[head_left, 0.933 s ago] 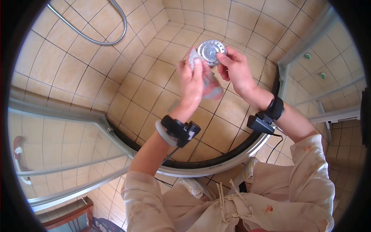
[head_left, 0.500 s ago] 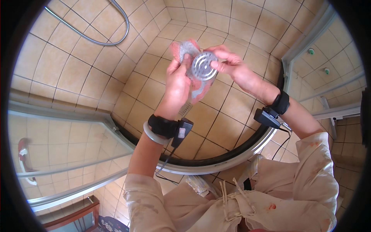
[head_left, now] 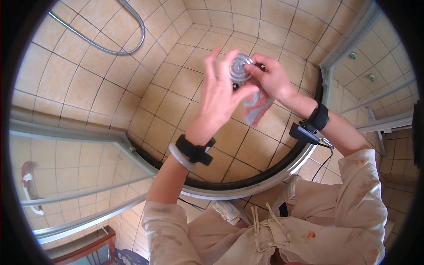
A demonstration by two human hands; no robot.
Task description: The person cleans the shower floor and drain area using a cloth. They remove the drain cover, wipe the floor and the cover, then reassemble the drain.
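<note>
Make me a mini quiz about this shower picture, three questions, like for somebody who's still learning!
1. Which hand has its thumb on the face of the round metal disc?
A) left
B) right

2. True or false: the left hand has its fingers spread apart.

3. Fill in the gap: the cloth hanging below the disc is pale grey and ____.

Key:
1. B, the right hand
2. True
3. pink
</note>
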